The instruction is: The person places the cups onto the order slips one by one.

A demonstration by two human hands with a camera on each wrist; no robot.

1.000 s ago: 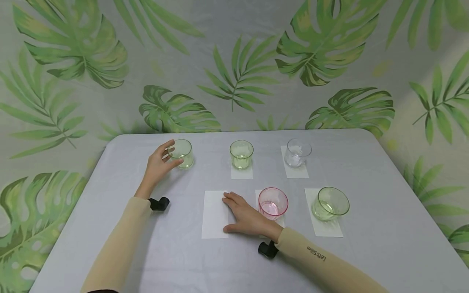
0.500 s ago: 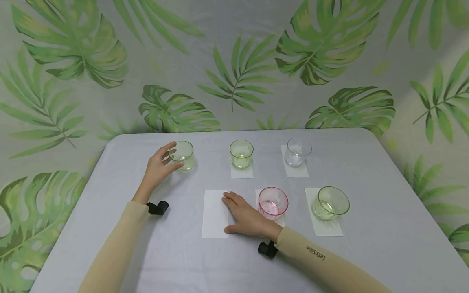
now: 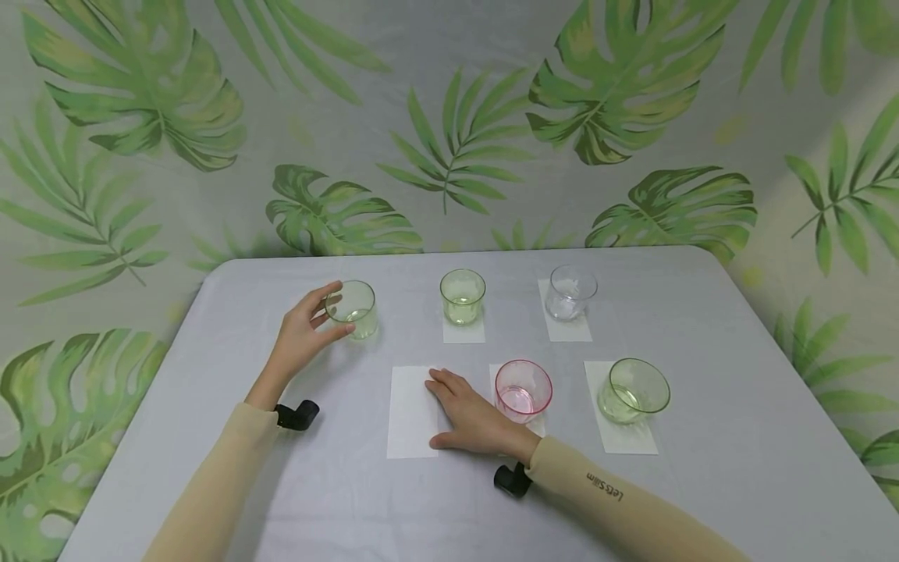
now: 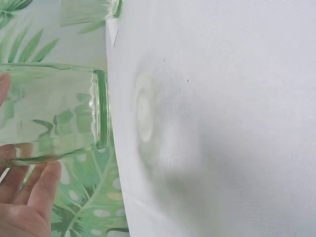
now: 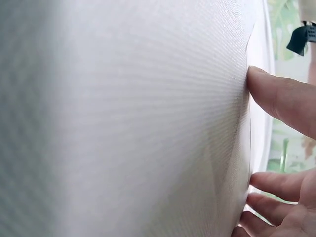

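My left hand [image 3: 298,339] grips a green-tinted glass [image 3: 360,318] by its side, thumb on the near side and fingers on the far side. In the left wrist view a gap shows between the base of this glass [image 4: 101,111] and the tablecloth, where its shadow falls. The fingertips and thumb of my right hand [image 3: 474,415] touch down at the right edge of a bare white paper rectangle [image 3: 410,414]. Close beside that hand stands a pink-rimmed glass [image 3: 523,386], on a paper partly hidden by the hand and wrist.
Another green glass [image 3: 463,297] and a clear glass [image 3: 571,295] stand on papers in the back row. At the right, a wider green glass [image 3: 632,392] stands on its own paper [image 3: 635,441]. A leaf-patterned cloth [image 3: 456,156] hangs behind the white table [image 3: 737,468].
My left hand has brought the green glass slightly nearer and to the right, away from the table's back edge. The right hand has stayed in place.
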